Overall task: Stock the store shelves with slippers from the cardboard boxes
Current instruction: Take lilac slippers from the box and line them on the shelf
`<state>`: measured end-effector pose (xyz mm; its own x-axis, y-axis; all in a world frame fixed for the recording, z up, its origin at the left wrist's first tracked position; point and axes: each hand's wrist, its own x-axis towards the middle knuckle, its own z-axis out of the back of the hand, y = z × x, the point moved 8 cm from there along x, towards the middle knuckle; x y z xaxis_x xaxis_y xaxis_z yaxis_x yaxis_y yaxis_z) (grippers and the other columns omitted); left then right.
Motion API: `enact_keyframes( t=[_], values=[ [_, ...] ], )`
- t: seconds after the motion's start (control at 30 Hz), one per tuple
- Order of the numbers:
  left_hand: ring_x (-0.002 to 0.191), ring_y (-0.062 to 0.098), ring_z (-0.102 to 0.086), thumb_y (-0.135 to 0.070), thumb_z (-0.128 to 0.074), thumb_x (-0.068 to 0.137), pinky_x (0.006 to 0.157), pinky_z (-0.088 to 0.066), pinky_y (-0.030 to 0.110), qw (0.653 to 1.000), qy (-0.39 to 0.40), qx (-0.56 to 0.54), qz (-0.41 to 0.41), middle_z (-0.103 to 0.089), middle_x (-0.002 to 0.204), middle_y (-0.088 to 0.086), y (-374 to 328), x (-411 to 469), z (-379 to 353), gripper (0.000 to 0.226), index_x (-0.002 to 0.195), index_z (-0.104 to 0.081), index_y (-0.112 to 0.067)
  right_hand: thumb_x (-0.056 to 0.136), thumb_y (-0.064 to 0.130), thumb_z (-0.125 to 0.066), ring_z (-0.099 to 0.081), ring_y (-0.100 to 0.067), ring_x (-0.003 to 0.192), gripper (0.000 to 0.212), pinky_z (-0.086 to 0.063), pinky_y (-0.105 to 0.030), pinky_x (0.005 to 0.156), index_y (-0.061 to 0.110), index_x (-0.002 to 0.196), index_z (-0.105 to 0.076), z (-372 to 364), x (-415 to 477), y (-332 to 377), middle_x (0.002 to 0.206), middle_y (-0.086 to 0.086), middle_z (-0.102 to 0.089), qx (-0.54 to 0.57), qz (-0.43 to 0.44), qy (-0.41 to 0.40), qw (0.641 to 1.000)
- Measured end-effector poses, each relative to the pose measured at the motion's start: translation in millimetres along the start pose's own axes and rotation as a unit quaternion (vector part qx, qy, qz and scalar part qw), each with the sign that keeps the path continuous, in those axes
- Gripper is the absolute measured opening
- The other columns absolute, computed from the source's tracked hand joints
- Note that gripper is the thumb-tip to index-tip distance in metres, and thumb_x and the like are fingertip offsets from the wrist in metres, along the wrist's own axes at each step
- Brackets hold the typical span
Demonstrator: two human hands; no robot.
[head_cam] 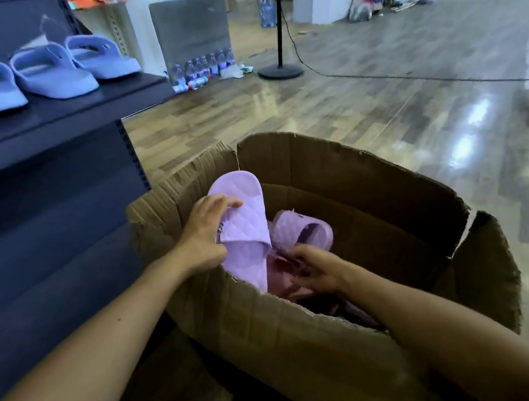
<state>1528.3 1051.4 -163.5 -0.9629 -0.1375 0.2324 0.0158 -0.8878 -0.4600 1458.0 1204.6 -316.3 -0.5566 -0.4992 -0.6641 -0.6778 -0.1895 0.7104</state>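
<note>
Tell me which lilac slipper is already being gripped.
The upright lilac slipper: the left hand grips it, and its tip stands above the box rim. The other lilac slipper lies lower in the box, near the right hand.

The box (331, 345) is brown corrugated cardboard, matt, its edges torn and ragged. The lilac slipper (247, 234) looks like soft matt foam with a quilted diamond texture. The blue slippers (52, 72) are smooth and matt. The shelf (46, 120) is dark, matt. The floor (413, 100) is glossy wood-look plank.
</note>
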Motion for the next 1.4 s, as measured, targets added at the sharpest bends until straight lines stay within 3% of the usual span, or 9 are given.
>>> enact_keyframes(
  t=[0.2, 0.43, 0.63, 0.77, 0.87, 1.0, 1.13, 1.2, 1.4],
  values=[
    [0.129, 0.031, -0.035, 0.008, -0.053, 0.058, 0.108, -0.023, 0.028, 1.0, -0.009, 0.023, 0.02, -0.043, 0.132, 0.015, 2.7, -14.8, 18.3, 0.072, 0.128, -0.048, -0.007, 0.092, 0.012, -0.049, -0.056, -0.02, 0.106, 0.034, -0.05, -0.026, 0.075, 0.016, 0.125, -0.048, -35.5, -20.1, 21.5, 0.11, -0.006, -0.056, 0.091, 0.044, 0.045, 0.994],
    [0.136, 0.028, -0.022, 0.003, -0.057, 0.069, 0.11, -0.017, 0.023, 0.995, 0.054, 0.056, 0.059, -0.028, 0.146, 0.009, 13.2, -33.0, 19.3, 0.085, 0.145, -0.023, -0.012, 0.078, 0.033, -0.067, -0.058, -0.026, 0.109, 0.063, -0.048, -0.036, 0.073, 0.02, 0.133, -0.04, -12.3, -32.3, -6.7, 0.115, -0.006, -0.059, -0.098, 0.053, -0.047, 0.993],
    [0.134, 0.028, -0.023, 0.002, -0.059, 0.07, 0.108, -0.015, 0.021, 0.993, 0.041, 0.083, 0.069, -0.028, 0.144, 0.01, 15.8, -36.3, 21.9, 0.083, 0.145, -0.023, -0.009, 0.093, 0.016, -0.05, -0.055, -0.008, 0.057, 0.029, -0.04, -0.019, 0.045, 0.009, 0.121, -0.048, 2.4, -39.6, 10.4, 0.077, -0.001, -0.051, -0.111, 0.104, -0.103, 0.983],
    [0.135, 0.025, -0.022, 0.0, -0.057, 0.07, 0.11, -0.02, 0.026, 0.993, 0.033, 0.086, 0.073, -0.027, 0.145, 0.005, 19.6, -33.3, 19.1, 0.083, 0.145, -0.023, -0.012, 0.091, 0.022, -0.054, -0.063, -0.01, 0.066, 0.032, -0.046, -0.018, 0.051, 0.008, 0.12, -0.05, -2.4, -17.5, 31.4, 0.085, -0.006, -0.054, -0.201, 0.105, -0.153, 0.962],
    [0.134, 0.025, -0.023, 0.002, -0.055, 0.069, 0.11, -0.022, 0.027, 0.993, 0.027, 0.083, 0.075, -0.029, 0.144, 0.004, 22.8, -34.2, 18.2, 0.082, 0.144, -0.025, -0.013, 0.088, 0.024, -0.059, -0.059, -0.031, 0.102, 0.054, -0.052, -0.036, 0.082, 0.0, 0.132, -0.04, 19.7, -3.2, 41.3, 0.106, -0.017, -0.055, -0.204, 0.108, -0.268, 0.935],
    [0.135, 0.024, -0.022, 0.002, -0.055, 0.07, 0.11, -0.026, 0.03, 0.993, 0.014, 0.08, 0.084, -0.028, 0.145, 0.002, 24.7, -37.5, 20.0, 0.082, 0.144, -0.024, -0.015, 0.082, 0.031, -0.067, -0.046, -0.034, 0.124, 0.092, -0.047, -0.044, 0.094, 0.019, 0.15, -0.005, 13.0, 6.8, 20.8, 0.148, -0.013, -0.03, -0.211, 0.059, -0.167, 0.961],
    [0.136, 0.024, -0.022, -0.001, -0.058, 0.071, 0.11, -0.026, 0.032, 0.993, -0.001, 0.08, 0.081, -0.028, 0.145, 0.002, 24.1, -37.6, 22.2, 0.083, 0.145, -0.023, -0.016, 0.088, 0.019, -0.06, -0.051, -0.015, 0.069, 0.027, -0.041, -0.025, 0.051, 0.013, 0.112, -0.049, 11.0, 3.5, 25.3, 0.095, -0.008, -0.057, -0.195, 0.094, -0.16, 0.963],
    [0.136, 0.023, -0.021, -0.001, -0.057, 0.072, 0.11, -0.027, 0.032, 0.993, -0.004, 0.079, 0.084, -0.027, 0.145, 0.001, 23.6, -38.4, 21.3, 0.083, 0.145, -0.023, -0.017, 0.093, 0.017, -0.053, -0.05, -0.015, 0.066, 0.005, -0.044, -0.026, 0.056, 0.014, 0.096, -0.054, 18.0, -0.1, 28.2, 0.078, -0.004, -0.054, -0.184, 0.116, -0.195, 0.956],
    [0.134, 0.025, -0.026, 0.002, -0.054, 0.067, 0.108, -0.029, 0.031, 0.995, -0.042, 0.037, 0.081, -0.035, 0.14, 0.006, 21.3, -44.3, 28.9, 0.08, 0.142, -0.032, -0.01, 0.098, 0.023, -0.035, -0.049, -0.023, 0.089, 0.033, -0.04, -0.036, 0.088, 0.0, 0.108, -0.056, 7.6, -40.9, 68.3, 0.093, -0.01, -0.053, -0.202, 0.252, -0.306, 0.895]
  ],
)
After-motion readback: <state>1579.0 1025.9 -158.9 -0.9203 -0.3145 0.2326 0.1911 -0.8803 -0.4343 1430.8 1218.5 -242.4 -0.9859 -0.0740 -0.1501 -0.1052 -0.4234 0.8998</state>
